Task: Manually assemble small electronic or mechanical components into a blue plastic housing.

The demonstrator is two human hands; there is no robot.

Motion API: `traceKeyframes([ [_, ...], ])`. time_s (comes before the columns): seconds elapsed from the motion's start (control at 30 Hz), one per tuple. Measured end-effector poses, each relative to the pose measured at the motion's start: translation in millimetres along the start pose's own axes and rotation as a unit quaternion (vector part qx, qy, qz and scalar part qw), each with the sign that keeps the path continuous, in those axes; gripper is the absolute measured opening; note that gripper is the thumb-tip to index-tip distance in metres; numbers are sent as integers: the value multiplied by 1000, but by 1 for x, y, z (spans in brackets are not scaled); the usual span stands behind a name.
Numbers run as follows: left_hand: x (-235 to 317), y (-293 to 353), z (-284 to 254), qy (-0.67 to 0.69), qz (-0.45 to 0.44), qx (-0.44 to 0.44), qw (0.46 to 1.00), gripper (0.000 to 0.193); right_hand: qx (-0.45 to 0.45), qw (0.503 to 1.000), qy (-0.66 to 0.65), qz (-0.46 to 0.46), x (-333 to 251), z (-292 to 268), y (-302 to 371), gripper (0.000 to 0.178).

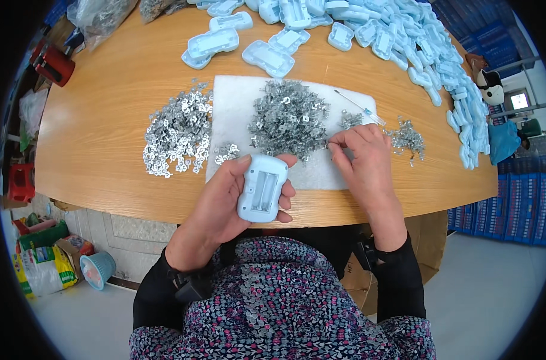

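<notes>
My left hand (226,191) holds a light-blue plastic casing (263,188) over the table's near edge, with its battery compartment facing up. My right hand (366,157) is over the right part of a white foam sheet (231,114), thumb and fingertips pinched together. Whatever they pinch is too small to make out. Just left of those fingertips lies a large heap of small metal spring contacts (289,120). A smaller cluster of metal pieces (349,119) sits beyond the right hand, and a thin screwdriver-like tool (358,105) lies near it.
Flat metal tabs (178,133) are piled left of the sheet, with a few more (226,152) on its near left corner. Another metal pile (408,138) lies to the right. Many light-blue casings (399,36) cover the table's far and right side. A red container (53,62) stands far left.
</notes>
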State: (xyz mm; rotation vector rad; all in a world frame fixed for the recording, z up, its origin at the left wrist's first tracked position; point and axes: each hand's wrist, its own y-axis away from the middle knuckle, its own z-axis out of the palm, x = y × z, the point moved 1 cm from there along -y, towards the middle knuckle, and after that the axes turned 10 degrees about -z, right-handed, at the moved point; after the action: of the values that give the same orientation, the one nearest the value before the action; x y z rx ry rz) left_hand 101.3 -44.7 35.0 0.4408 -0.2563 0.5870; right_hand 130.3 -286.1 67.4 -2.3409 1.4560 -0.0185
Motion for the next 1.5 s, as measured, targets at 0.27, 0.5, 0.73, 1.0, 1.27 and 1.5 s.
traceKeyframes([
  [0.27,-1,1,-4,2,-8,-5,1000,64,-16,999,-46,8,0,-8,8,12],
  [0.5,0,2,0,-2,-10,5,1000,62,10,999,45,-3,15,-12,13,12],
  [0.73,0,1,1,-4,-7,5,1000,62,23,999,-8,-46,-4,-4,1,15],
  [1.0,-1,2,0,7,-12,0,1000,62,27,999,-24,-31,-4,-5,2,13],
  [1.27,-2,1,-3,4,-9,-11,1000,62,20,1000,2,-18,-6,4,1,11],
  [1.5,-2,3,-4,8,-14,-12,1000,62,27,998,-45,-22,-15,-4,6,11],
])
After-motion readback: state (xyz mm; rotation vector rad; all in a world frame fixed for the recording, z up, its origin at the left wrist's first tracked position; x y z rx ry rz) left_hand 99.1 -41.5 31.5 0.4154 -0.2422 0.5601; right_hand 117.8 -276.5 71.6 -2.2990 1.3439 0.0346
